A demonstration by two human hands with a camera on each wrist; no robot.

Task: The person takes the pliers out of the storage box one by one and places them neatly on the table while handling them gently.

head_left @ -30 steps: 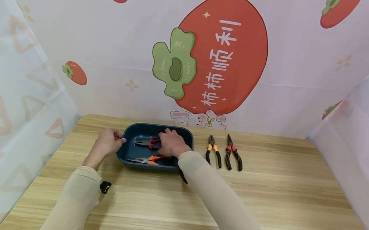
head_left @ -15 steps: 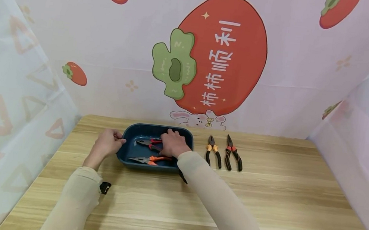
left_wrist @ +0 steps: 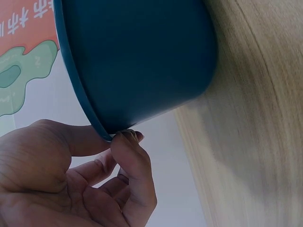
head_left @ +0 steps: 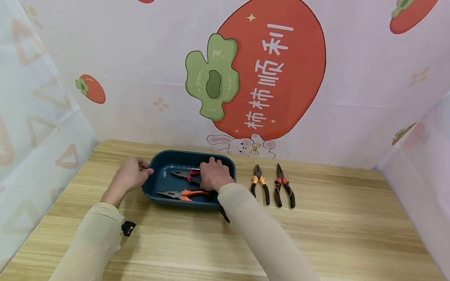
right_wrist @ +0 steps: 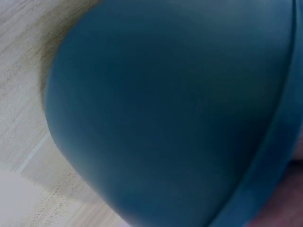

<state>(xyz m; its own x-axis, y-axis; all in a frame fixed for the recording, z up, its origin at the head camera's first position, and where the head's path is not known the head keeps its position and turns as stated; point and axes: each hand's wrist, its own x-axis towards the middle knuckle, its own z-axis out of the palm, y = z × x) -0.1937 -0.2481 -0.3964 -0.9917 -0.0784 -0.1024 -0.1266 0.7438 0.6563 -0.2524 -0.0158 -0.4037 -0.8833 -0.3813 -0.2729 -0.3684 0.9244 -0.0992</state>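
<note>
A deep dark-blue tray [head_left: 185,204] stands on the wooden table, near its back edge. My left hand [head_left: 128,178] pinches the tray's left rim between thumb and fingers, as the left wrist view shows close up. Inside the tray lie pliers with red-and-black handles [head_left: 183,174], grey jaws pointing left. My right hand [head_left: 215,175] reaches over the right rim and holds these pliers by the handles, its fingertips hidden. Long-nose pliers with orange handles [head_left: 183,194] lie in front of them in the tray. The right wrist view is mostly filled by the tray's outer wall [right_wrist: 156,118].
Right of the tray, pliers with yellow-and-black handles [head_left: 260,183] and long-nose pliers with red-and-black handles [head_left: 283,186] lie side by side on the table [head_left: 343,226]. A printed cloth [head_left: 346,125] hangs behind the table, with more cloth at both sides.
The right hand has shifted slightly to the right inside the tray, and the red-and-black pliers have moved right with it. The left hand and the tray have stayed in place.
</note>
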